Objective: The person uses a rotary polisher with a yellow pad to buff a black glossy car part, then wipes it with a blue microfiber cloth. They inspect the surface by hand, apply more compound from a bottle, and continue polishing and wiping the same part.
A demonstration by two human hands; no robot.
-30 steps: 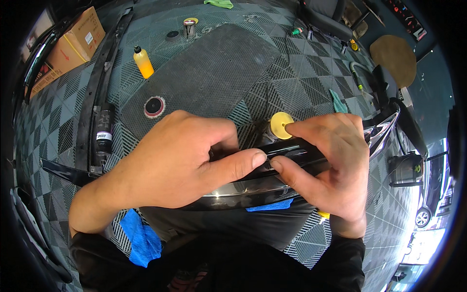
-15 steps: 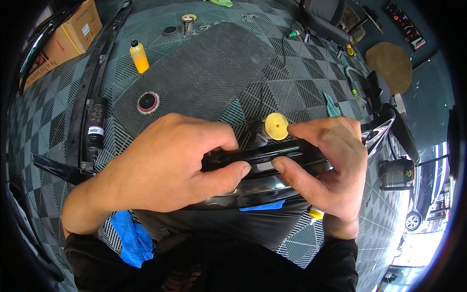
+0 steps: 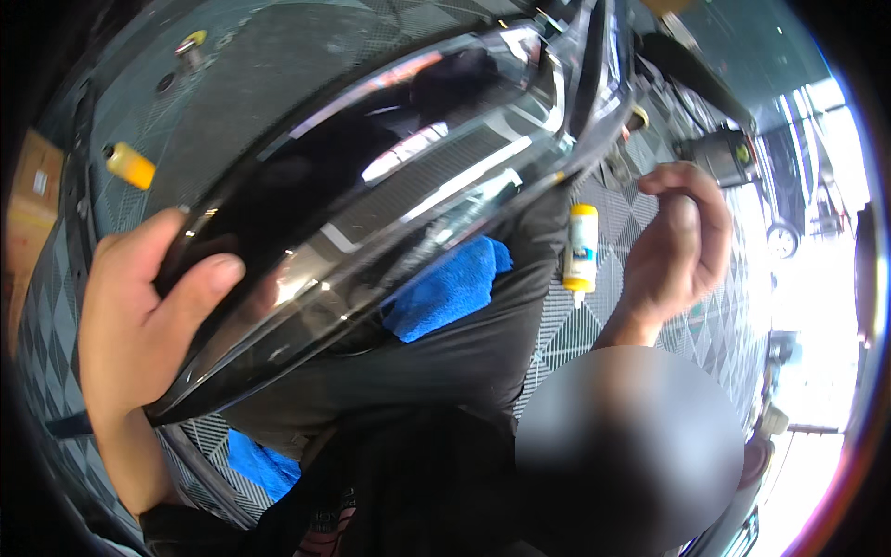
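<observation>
Our left hand (image 3: 139, 316) grips the near left end of a glossy black car part (image 3: 371, 200), thumb on top, fingers going out of sight behind the edge. Our right hand (image 3: 682, 241) is up off it, well apart to the right, fingers curled and thumb bent in; blurred, so we can't tell if anything's in it. Part sits slantwise above our lap, left end nearer us, right end farther off, dark trousers (image 3: 483, 353) below. Blue cloth (image 3: 450, 288) pokes out under its lower edge; second blue cloth (image 3: 264, 464) lower left. Containers: yellow-and-white bottle (image 3: 580, 246) on the tiled floor (image 3: 557, 357) between our leg and right hand, nozzle toward us, opaque, contents unseen. Clear bottle (image 3: 130, 167) at left, dark cap, yellow-orange liquid showing through. Cardboard box (image 3: 35, 213) at the left rim, inside not visible. Dark bin (image 3: 719, 158) upper right, contents too small to tell.
</observation>
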